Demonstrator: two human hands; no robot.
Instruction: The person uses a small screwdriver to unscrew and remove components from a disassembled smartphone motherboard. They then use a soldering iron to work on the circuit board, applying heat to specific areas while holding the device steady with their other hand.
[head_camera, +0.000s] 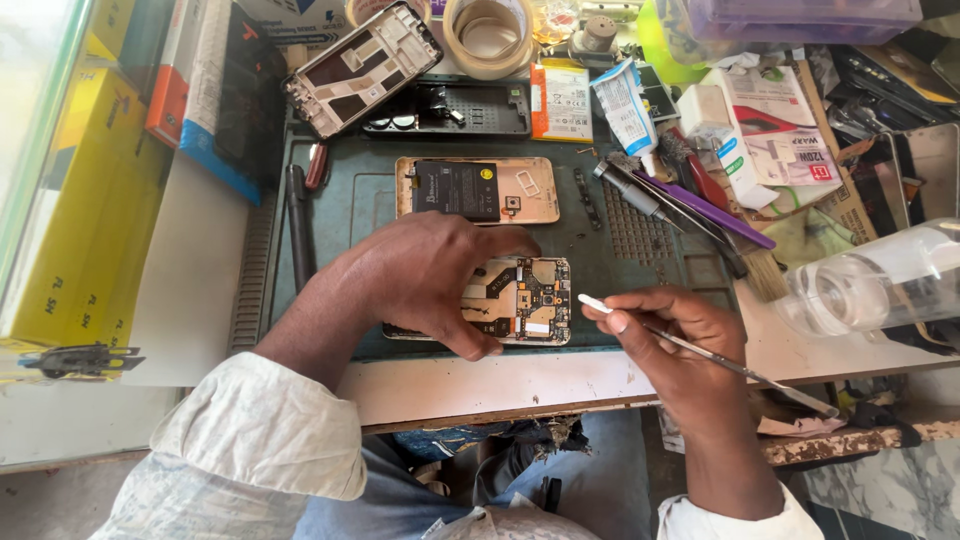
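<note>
Centre of frame: left hand (425, 280) lies over the opened phone (520, 300) on the mat (350, 210), thumb and fingers clamped on its edges. Right hand (665, 335) pinches a thin spudger (700, 352), tip just right of the board. Risk: a slip gouges exposed components; loose grip lets the phone skid.

Left hand (425, 280) palm-down, fingers spread and curled, right hand (665, 335) pinched (thumb against forefinger), both forearms angled inward

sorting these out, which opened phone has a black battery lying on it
The gold opened phone at mat centre, untouched; the one under the left hand shows bare circuit board.
</note>
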